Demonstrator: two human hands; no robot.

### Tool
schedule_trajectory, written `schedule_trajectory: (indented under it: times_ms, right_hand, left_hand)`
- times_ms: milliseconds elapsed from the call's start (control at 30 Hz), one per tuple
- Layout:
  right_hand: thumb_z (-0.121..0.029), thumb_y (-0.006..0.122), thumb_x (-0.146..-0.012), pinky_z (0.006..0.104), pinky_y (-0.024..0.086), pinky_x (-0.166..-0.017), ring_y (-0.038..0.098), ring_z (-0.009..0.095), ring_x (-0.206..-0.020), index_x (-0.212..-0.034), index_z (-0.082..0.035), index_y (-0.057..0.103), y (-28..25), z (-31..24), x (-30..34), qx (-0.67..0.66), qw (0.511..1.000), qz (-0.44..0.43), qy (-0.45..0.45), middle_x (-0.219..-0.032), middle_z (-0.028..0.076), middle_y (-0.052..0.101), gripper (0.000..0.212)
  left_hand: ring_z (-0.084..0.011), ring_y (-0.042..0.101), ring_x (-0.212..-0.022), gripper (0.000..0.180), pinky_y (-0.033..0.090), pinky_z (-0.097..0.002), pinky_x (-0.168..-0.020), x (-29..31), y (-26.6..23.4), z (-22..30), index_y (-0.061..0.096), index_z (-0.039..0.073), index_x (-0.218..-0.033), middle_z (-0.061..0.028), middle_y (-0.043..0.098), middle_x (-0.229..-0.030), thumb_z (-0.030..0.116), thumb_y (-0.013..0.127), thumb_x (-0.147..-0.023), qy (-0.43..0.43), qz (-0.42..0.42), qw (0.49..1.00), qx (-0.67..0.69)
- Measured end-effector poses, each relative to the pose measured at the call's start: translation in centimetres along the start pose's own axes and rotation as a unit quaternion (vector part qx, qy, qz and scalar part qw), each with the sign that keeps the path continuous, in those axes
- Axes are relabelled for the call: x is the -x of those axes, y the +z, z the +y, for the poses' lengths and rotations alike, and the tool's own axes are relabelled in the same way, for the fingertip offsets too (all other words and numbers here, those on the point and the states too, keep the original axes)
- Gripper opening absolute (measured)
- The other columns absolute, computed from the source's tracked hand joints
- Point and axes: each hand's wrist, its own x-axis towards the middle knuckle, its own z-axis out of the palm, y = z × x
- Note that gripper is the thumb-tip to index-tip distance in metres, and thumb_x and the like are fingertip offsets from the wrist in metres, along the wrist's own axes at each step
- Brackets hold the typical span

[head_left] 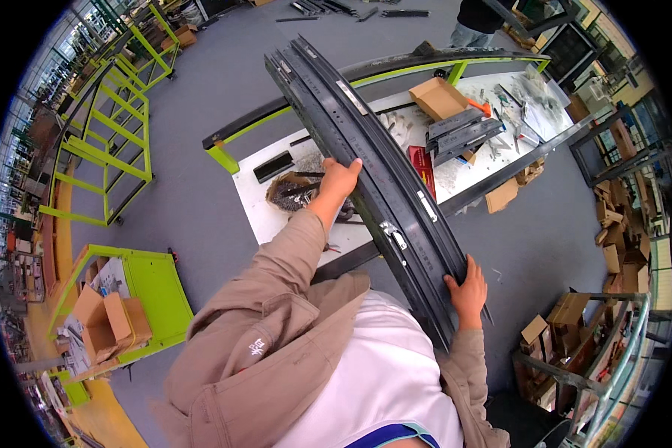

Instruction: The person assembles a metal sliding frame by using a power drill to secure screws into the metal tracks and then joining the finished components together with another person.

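Observation:
A long dark-grey metal frame profile (377, 160) slants from the far middle down toward my body, above a white-topped workbench. Silver metal fittings (393, 236) and pale labels (426, 206) sit along its face. My left hand (339, 181) grips its left edge about midway, the thumb lying on top. Near the close end, my right hand (467, 291) holds the right edge, thumb on the upper face. The undersides of both grips are hidden by the profile.
The white bench top (257, 213) carries a bag of small hardware (287, 193), a red box (422, 168), stacked dark metal parts (463, 134) and an open carton (438, 97). Green racks (108, 142) and a green cart (153, 291) stand left. Another person (474, 26) stands beyond the bench.

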Motion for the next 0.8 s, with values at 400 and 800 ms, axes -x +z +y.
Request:
schedule_trajectory:
  times_ms: [400,800]
  right_hand:
    - [-0.037,0.081,-0.084,0.0525,0.039,-0.107,0.052,0.038,-0.132,-0.15,-0.011,0.047,-0.2,0.3,-0.7,-0.027,0.998,-0.047,0.027,-0.141,0.014,0.058,0.078]
    - [-0.035,0.072,-0.094,0.0493,0.04,-0.108,0.053,0.041,-0.128,-0.142,-0.001,0.054,-2.0,-11.6,-5.6,-0.143,0.954,-0.071,-0.253,-0.141,0.021,0.057,0.062]
  left_hand:
    - [-0.0488,0.069,-0.103,0.067,0.054,-0.0511,-0.091,0.1,-0.8,-0.8,0.044,-0.013,-0.126,-0.0342,0.069,-0.111,0.04,0.069,-0.092,0.076,0.037,0.993,-0.076]
    - [-0.0273,0.071,-0.09,0.051,0.056,-0.0393,-0.072,-1.1,-0.1,-5.7,0.05,-0.009,-0.122,-0.0191,0.069,-0.102,0.029,0.071,-0.096,0.047,0.008,0.997,0.057]
